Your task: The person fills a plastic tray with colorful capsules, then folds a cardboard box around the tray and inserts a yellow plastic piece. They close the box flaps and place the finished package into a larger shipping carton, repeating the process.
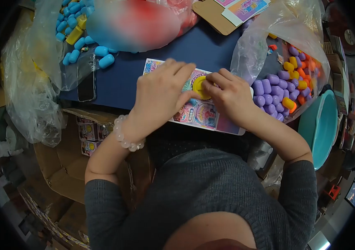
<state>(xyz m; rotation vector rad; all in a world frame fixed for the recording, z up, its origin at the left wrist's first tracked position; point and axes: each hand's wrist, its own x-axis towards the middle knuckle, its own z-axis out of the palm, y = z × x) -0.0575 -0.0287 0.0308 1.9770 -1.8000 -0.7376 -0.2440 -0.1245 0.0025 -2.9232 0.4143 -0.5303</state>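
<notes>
A flat, colourfully printed box (195, 118) lies at the table's front edge under both my hands. A round yellow piece (200, 87) is set in its upper face. My right hand (230, 95) has its fingers bent and closed on the right rim of this yellow piece. My left hand (161, 92), with a beaded bracelet at the wrist, reaches over the left part of the box. Its fingers stretch forward and its thumb points toward the yellow piece. By that thumb tip shows a bit of something blue (193, 101), mostly hidden.
Blue capsules (106, 61) spill from a clear bag at the left, near a phone (86, 81). Purple capsules (274, 89) and orange ones lie in a bag at the right. A teal basin (321, 129) stands beyond. An open carton (63, 166) with small boxes sits below left.
</notes>
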